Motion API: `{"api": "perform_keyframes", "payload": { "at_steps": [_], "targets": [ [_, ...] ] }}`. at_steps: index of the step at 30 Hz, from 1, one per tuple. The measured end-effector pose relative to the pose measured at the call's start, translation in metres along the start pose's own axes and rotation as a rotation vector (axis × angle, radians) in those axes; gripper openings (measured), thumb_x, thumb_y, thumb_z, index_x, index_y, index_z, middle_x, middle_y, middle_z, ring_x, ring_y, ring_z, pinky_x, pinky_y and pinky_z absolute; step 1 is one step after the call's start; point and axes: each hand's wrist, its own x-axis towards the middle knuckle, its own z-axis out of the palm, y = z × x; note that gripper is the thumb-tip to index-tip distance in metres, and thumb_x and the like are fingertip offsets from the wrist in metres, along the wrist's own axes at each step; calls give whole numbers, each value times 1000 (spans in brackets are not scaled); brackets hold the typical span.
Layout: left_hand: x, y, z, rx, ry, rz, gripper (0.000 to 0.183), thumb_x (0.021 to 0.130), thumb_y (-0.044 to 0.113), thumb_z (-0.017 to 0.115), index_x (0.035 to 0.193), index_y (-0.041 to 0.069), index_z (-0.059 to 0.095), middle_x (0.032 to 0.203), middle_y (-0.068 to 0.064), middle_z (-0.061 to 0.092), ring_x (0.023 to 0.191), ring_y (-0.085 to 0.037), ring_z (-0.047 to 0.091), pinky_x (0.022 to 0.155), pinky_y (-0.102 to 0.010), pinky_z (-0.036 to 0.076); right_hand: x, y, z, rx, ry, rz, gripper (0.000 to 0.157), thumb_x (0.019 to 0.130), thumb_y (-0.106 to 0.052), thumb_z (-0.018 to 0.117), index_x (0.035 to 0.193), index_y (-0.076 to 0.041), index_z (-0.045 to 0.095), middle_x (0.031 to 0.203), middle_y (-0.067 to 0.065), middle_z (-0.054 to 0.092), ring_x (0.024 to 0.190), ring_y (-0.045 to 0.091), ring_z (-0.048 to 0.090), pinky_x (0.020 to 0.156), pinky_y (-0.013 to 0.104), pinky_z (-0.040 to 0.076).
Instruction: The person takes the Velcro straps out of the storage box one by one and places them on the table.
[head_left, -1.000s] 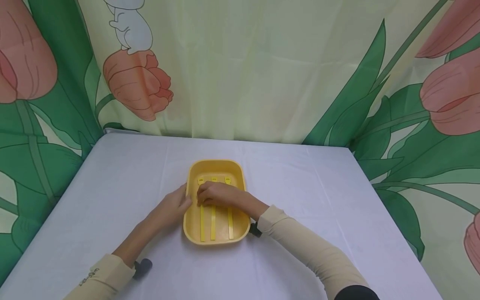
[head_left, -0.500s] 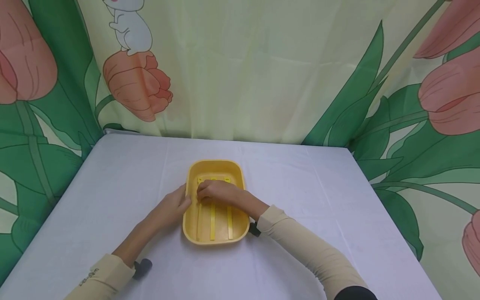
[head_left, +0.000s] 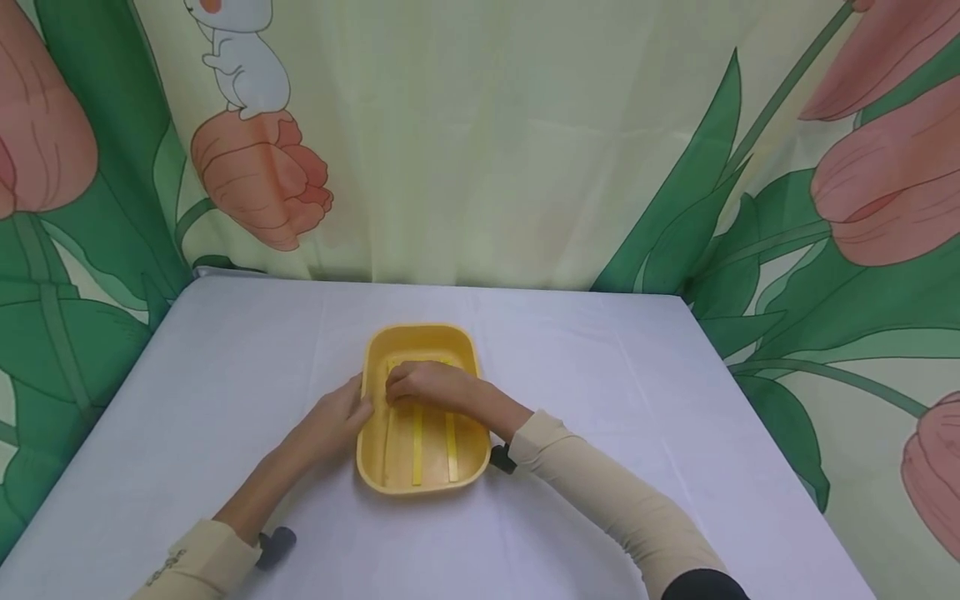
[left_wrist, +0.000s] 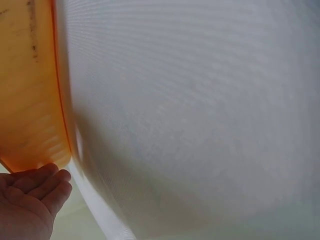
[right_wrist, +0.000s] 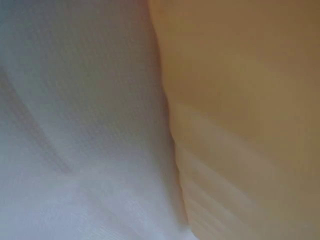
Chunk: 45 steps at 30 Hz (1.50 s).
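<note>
A yellow rounded tray (head_left: 474,467) lies on the white cloth. Inside it, the middle yellow strip (head_left: 417,454) and the right yellow strip (head_left: 452,450) lie lengthwise; they look like flat cable ties. My right hand (head_left: 431,387) reaches across the tray and pinches the left yellow strip (head_left: 386,454), which shows thin, on its edge, close to the left wall. That hand covers the strips' upper parts. My left hand (head_left: 330,419) holds the tray's left side, thumb over the rim. In the left wrist view the left fingers (left_wrist: 47,186) lie against the tray's outer wall.
White cloth (head_left: 585,367) covers the table around the tray. A curtain (head_left: 465,150) with printed tulips hangs behind the table's far edge. Dark wrist-worn devices (head_left: 277,547) show at both wrists. Only cloth and the tray wall (right_wrist: 250,100) fill the right wrist view.
The left strip, lying flat a second ago, has turned on edge and shifted left under my right hand. My left hand keeps its place at the rim. The head view has shifted slightly.
</note>
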Motion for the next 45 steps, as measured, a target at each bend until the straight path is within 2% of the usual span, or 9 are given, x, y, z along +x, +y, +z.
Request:
{"api": "perform_keyframes", "payload": {
  "at_steps": [4,12,21,30,34,37,41,45],
  "targets": [
    [0,0,1,-7,-1,-7,55,96,19,38,144,-7,27,131,-21,51,95,-25,52,91,-45,44,-1,-1,-4,-26,19,2,19,93,-9,58,106,-8,71,109,2,64,103,11,55,93,10,36],
    [-1,0,1,-5,-5,-17,57,97,20,37,144,-8,24,139,-24,43,106,-29,52,100,-51,37,-2,-5,-13,-52,63,-2,17,91,-10,61,105,-7,72,108,2,65,104,12,57,93,10,36],
    [-1,4,0,-10,-21,-29,57,98,21,37,145,-7,22,140,-23,41,101,-26,51,97,-48,41,-5,-5,-21,-28,88,-2,18,90,-8,63,105,-6,72,109,3,65,105,12,57,92,10,37],
    [-2,2,-1,-4,-3,0,56,97,19,38,144,-8,23,137,-23,45,98,-26,51,92,-46,43,-10,-4,-28,-35,128,-11,18,88,-8,66,104,-6,72,108,2,66,104,12,58,91,9,38],
    [-3,1,-1,-3,0,19,56,97,19,38,144,-9,24,138,-25,42,104,-28,51,97,-48,40,-12,-5,-31,-42,123,0,19,87,-7,66,106,-7,72,110,3,65,106,13,57,92,10,37],
    [-4,0,-1,1,0,23,56,97,19,38,144,-10,23,140,-26,39,117,-33,49,102,-51,34,-16,-5,-34,-23,127,13,20,86,-6,67,105,-7,72,110,4,64,106,13,57,92,10,38],
    [-4,3,-3,3,-5,18,57,97,19,37,143,-10,23,141,-27,37,129,-41,36,104,-52,30,-22,-3,-38,27,179,7,17,84,-3,68,100,-6,73,107,4,64,103,14,58,89,10,39],
    [-5,4,-3,-3,-8,15,57,97,20,37,143,-11,24,140,-28,38,128,-42,36,104,-53,29,-26,-2,-40,11,222,-34,14,83,-3,69,97,-5,73,103,5,65,100,14,59,88,10,39]
  ]
}}
